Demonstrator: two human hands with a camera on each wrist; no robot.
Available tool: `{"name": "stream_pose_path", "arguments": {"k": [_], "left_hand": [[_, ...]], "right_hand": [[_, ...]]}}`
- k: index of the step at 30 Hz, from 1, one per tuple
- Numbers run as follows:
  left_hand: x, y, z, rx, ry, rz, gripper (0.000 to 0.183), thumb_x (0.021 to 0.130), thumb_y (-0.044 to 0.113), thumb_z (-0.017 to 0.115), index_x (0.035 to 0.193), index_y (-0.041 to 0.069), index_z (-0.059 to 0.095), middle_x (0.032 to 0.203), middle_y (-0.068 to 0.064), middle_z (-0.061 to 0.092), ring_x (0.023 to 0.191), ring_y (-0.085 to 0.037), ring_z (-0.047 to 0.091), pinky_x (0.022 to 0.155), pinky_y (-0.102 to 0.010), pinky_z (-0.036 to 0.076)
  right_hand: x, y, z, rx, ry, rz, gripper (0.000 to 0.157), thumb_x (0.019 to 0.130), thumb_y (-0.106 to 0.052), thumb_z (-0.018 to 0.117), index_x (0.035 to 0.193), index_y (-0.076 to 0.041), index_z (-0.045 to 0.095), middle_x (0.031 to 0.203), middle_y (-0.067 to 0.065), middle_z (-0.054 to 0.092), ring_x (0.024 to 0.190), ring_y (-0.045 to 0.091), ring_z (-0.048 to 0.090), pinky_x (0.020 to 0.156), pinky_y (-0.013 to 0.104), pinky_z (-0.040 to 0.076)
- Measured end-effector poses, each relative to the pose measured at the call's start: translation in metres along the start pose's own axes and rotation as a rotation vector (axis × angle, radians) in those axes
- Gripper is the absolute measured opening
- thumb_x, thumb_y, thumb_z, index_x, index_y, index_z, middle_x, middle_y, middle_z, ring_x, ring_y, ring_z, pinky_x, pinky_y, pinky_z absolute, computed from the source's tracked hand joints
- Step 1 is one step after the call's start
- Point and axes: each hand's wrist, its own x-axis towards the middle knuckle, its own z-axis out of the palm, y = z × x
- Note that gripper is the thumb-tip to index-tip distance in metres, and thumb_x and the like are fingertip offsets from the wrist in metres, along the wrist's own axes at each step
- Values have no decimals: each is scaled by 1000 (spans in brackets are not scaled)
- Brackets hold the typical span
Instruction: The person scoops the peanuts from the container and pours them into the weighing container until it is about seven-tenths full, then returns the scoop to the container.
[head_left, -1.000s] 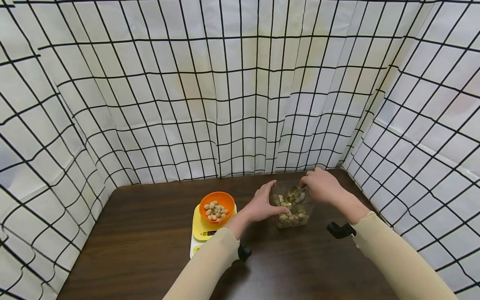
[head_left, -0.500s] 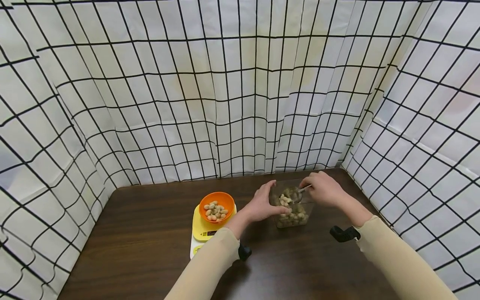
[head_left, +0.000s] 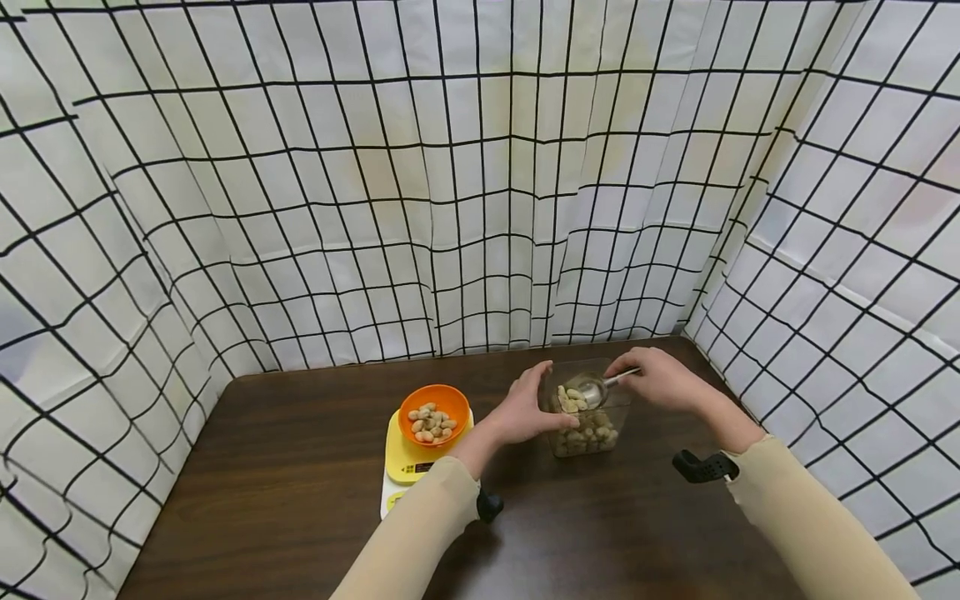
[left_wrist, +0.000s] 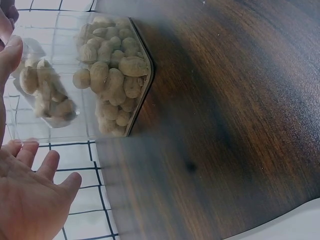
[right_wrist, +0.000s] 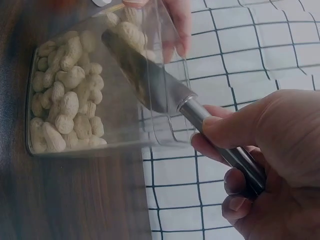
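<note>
My left hand (head_left: 521,414) holds a clear plastic container (right_wrist: 125,125), with the thumb and fingers on different sides near its upper part. Peanuts in their shells (right_wrist: 70,95) fill the lower part of it. A metal scoop (head_left: 594,392) has its bowl inside the container, above the pile, with several peanuts (left_wrist: 45,90) in it. My right hand (head_left: 663,381) grips the scoop's handle (right_wrist: 225,145), the thumb lying along the top. Left of the hands, an orange bowl (head_left: 461,408) with several peanuts stands on a yellow and white kitchen scale (head_left: 397,467).
The dark wooden table (head_left: 285,467) carries everything. White curtains (head_left: 480,217) with a black grid surround it at the back and sides. The left forearm partly covers the scale's front end.
My right hand has shifted right and slightly nearer, tipping the scoop so that its handle shows more and peanuts lie in it. The left hand, container, bowl and scale stay put.
</note>
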Motion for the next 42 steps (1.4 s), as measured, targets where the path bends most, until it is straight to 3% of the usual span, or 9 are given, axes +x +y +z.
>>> {"name": "stream_pose_path", "arguments": {"k": [9, 17, 35, 42], "left_hand": [[1, -1, 2, 4, 15, -11, 104, 85, 47, 82, 164, 23, 18, 166, -3, 24, 153, -31, 19, 117, -56, 29], [1, -2, 2, 15, 12, 3, 105, 85, 47, 82, 164, 22, 18, 167, -3, 22, 153, -31, 18, 117, -56, 28], [0, 0, 2, 13, 18, -6, 104, 85, 47, 81, 164, 22, 18, 167, -4, 22, 153, -31, 18, 117, -57, 28], [2, -1, 3, 14, 23, 0, 103, 86, 46, 81, 164, 23, 18, 166, -3, 24, 153, -31, 18, 117, -56, 28]], "right_hand": [[-7, 15, -6, 84, -3, 35, 21, 103, -11, 60, 120, -9, 73, 121, 11, 69, 107, 26, 61, 82, 42, 48], [-13, 19, -8, 141, 6, 57, 24, 104, -13, 59, 124, -10, 72, 133, 16, 64, 124, 38, 56, 93, 51, 48], [-16, 28, -4, 160, 14, 114, 25, 104, -16, 61, 125, -10, 72, 132, 17, 63, 114, 31, 56, 87, 43, 45], [-21, 26, -5, 186, 18, 146, 26, 104, -18, 60, 127, -10, 71, 135, 18, 61, 119, 33, 56, 91, 48, 47]]}}
